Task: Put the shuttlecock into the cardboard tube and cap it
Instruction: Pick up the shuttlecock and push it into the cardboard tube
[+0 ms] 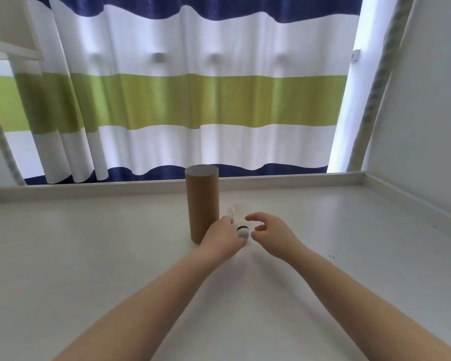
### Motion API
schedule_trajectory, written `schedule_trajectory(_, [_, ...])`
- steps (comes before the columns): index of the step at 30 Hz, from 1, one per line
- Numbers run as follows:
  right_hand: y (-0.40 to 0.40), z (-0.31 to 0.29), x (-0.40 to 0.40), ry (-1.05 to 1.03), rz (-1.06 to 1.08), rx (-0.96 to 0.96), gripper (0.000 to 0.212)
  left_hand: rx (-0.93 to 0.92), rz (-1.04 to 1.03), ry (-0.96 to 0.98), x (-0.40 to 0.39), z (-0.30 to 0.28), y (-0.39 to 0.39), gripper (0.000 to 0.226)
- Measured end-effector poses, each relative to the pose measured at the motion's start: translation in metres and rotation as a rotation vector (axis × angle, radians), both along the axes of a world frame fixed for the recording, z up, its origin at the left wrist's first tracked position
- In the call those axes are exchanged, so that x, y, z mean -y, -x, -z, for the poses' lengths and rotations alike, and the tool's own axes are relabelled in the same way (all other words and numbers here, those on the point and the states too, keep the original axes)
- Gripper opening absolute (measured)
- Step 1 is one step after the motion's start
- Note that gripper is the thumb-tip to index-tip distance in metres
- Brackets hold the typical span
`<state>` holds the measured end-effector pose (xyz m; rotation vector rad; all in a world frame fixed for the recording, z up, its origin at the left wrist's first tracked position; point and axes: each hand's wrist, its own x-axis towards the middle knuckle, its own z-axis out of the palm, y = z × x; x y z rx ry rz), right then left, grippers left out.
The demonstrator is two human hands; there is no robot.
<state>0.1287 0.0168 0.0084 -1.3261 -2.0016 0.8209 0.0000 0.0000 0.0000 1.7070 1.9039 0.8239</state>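
Cardboard tube (202, 204) is seen upright on the white surface (89, 256), its top apparently capped. Just right of the tube, the shuttlecock (239, 222) is held by the left hand (223, 237), grip closed on it near the cork, feathers pointing away. The right hand (270, 234) hovers right of the tube, grip apart and empty. The cap should probably be lifted first by the free hand; the shuttlecock is best lowered straight, aligned with the tube's mouth, so feathers are not crushed
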Motion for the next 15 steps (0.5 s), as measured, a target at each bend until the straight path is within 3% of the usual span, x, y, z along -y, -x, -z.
schedule_trajectory(4, [0.007,0.0,-0.007,0.073,0.005,0.028,0.044,-0.056,0.004,-0.006,-0.01,0.002,-0.011,0.054])
schedule_trajectory(9, [0.016,0.001,-0.008,0.124,0.008,-0.013,0.039,-0.039,-0.004,0.033,-0.017,0.006,-0.014,0.045])
schedule_trajectory(15, [0.013,-0.003,-0.004,0.22,0.029,-0.131,0.038,0.19,-0.032,0.005,-0.013,0.008,-0.013,0.043])
